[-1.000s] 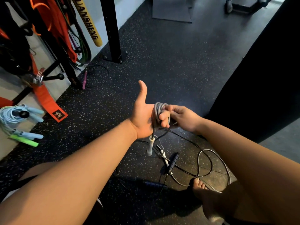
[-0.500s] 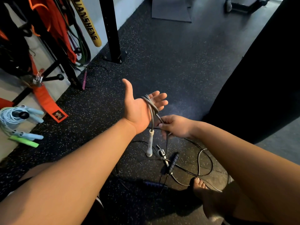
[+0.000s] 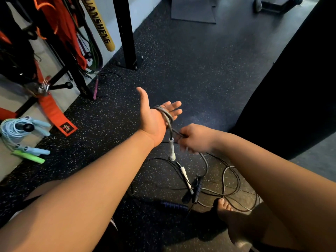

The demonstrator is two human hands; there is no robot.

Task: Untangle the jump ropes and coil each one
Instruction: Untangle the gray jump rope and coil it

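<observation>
Grey rope [image 3: 168,119] (several loops) wraps left hand [image 3: 154,120]

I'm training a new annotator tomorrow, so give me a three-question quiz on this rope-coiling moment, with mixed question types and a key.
1. True or false: the grey rope is wound around the open left hand.
2. Which hand pinches the rope's free length? A. the left hand. B. the right hand. C. neither hand.
3. Fill in the blank: the hanging handle below the left hand is coloured ____.

Key: 1 true; 2 B; 3 white.
</observation>
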